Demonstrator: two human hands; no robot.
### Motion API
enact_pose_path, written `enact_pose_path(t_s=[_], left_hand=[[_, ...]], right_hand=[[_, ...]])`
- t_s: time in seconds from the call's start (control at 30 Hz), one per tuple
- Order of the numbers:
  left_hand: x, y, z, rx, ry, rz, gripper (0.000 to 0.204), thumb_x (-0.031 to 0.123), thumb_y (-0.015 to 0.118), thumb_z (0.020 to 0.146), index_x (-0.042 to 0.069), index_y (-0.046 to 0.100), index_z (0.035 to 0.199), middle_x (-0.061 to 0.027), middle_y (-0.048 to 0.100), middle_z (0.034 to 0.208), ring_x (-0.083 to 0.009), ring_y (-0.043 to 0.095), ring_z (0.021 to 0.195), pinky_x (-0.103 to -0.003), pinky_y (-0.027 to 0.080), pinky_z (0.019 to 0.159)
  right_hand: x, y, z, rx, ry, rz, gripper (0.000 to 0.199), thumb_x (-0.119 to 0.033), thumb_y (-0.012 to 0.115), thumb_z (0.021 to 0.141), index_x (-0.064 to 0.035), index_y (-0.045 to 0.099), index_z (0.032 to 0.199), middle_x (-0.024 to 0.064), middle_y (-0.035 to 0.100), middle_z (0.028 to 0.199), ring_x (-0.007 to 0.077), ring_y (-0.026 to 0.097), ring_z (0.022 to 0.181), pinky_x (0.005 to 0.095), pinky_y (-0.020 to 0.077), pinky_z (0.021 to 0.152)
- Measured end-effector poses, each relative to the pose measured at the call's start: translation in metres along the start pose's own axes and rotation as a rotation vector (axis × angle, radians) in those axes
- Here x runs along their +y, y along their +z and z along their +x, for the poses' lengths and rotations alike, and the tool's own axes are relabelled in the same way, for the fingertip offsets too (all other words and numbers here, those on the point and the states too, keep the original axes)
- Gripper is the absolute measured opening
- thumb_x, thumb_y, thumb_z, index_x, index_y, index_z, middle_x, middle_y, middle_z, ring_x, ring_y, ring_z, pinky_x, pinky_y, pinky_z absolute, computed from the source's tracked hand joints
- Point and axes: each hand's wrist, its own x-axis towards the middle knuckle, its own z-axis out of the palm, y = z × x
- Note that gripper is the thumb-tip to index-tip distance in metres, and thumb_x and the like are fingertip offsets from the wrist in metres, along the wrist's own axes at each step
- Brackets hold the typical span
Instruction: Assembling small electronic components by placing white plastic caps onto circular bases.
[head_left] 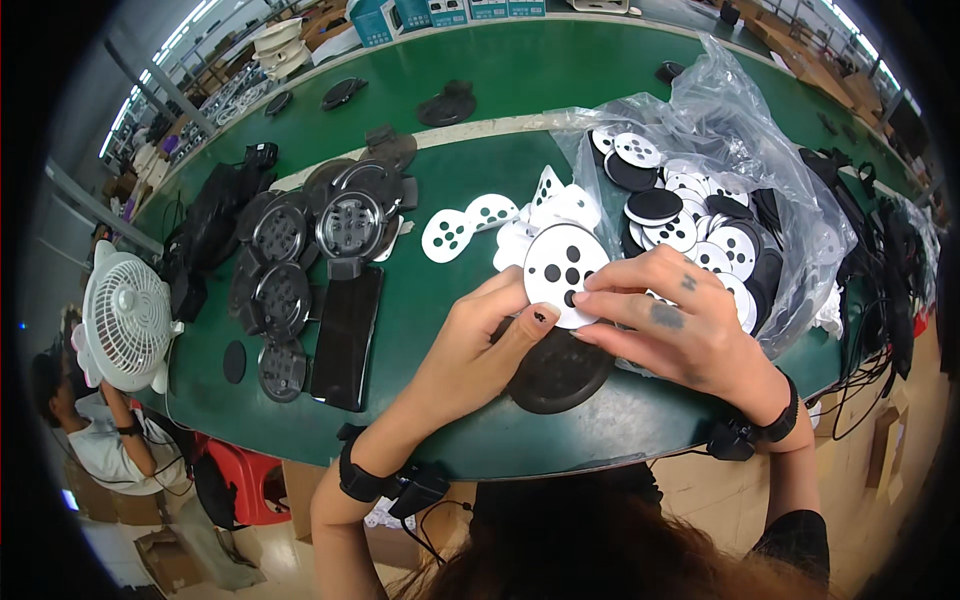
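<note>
A round white disc with several black dots [552, 275] is held up over the near middle of the table. My left hand [485, 335] pinches its left edge, thumb in front and fingers behind. The fingertips of my right hand [670, 315] are closed on its lower right edge. Beneath my hands lies a round black part [560, 372], partly hidden by them. Just beyond the disc is a loose heap of white dotted pieces [565, 207], with a white dotted sheet piece [447, 236] to its left.
A clear plastic bag [735, 85] spills white and black discs [672, 232] at right. Black round housings [280, 300] are stacked at left beside a dark phone [346, 340]. A white fan [128, 310] stands at the left edge, near a seated person [120, 445]. Black cables [870, 350] hang at right.
</note>
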Motion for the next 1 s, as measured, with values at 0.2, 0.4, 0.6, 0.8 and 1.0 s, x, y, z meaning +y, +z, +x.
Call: enact_pose_path(t_s=[0.2, 0.4, 0.6, 0.8, 1.0], left_hand=[[0.000, -0.001, 0.001, 0.026, -0.104, -0.011, 0.029, 0.025, 0.048, 0.098, -0.002, 0.053, 0.087, -0.0044, 0.042, 0.074, -0.0119, 0.043, 0.069, -0.027, 0.035, 0.061], [0.008, -0.004, 0.000, 0.023, -0.305, -0.142, 0.034, 0.030, 0.044, 0.099, 0.001, 0.055, 0.085, 0.0004, 0.045, 0.071, -0.0047, 0.040, 0.053, -0.021, 0.031, 0.045], [0.010, -0.006, 0.002, -0.009, -0.435, -0.342, 0.041, 0.036, 0.035, 0.100, 0.003, 0.059, 0.096, -0.0017, 0.057, 0.073, -0.0025, 0.044, 0.044, -0.019, 0.031, 0.037], [0.005, -0.002, 0.000, 0.002, -0.355, -0.371, 0.037, 0.036, 0.044, 0.097, 0.002, 0.058, 0.097, -0.0014, 0.058, 0.078, -0.0055, 0.048, 0.058, -0.021, 0.036, 0.049], [-0.003, 0.005, 0.002, 0.007, -0.061, -0.029, 0.023, 0.023, 0.058, 0.092, 0.000, 0.056, 0.095, -0.0043, 0.056, 0.079, -0.0095, 0.049, 0.071, -0.025, 0.041, 0.063]], right_hand=[[0.002, -0.004, 0.001, -0.062, 0.090, 0.174, 0.019, -0.004, 0.070, 0.076, -0.0008, 0.065, 0.094, 0.0090, 0.063, 0.091, 0.0254, 0.061, 0.075, 0.0320, 0.0502, 0.068], [0.007, -0.013, 0.008, -0.023, 0.119, 0.223, 0.016, -0.001, 0.063, 0.080, 0.0006, 0.064, 0.096, 0.0116, 0.065, 0.094, 0.0280, 0.062, 0.082, 0.0330, 0.0496, 0.073], [0.015, -0.012, 0.006, -0.165, -0.011, 0.197, 0.023, -0.002, 0.071, 0.075, -0.0035, 0.066, 0.097, 0.0096, 0.066, 0.103, 0.0254, 0.063, 0.088, 0.0331, 0.0492, 0.074], [0.003, 0.000, -0.003, 0.025, 0.042, 0.118, 0.020, -0.002, 0.071, 0.075, -0.0020, 0.065, 0.094, 0.0073, 0.063, 0.088, 0.0238, 0.061, 0.076, 0.0318, 0.0502, 0.067], [-0.001, 0.002, 0.000, -0.016, 0.120, 0.288, 0.020, -0.003, 0.069, 0.077, -0.0021, 0.067, 0.097, 0.0083, 0.061, 0.088, 0.0232, 0.062, 0.075, 0.0310, 0.0502, 0.065]])
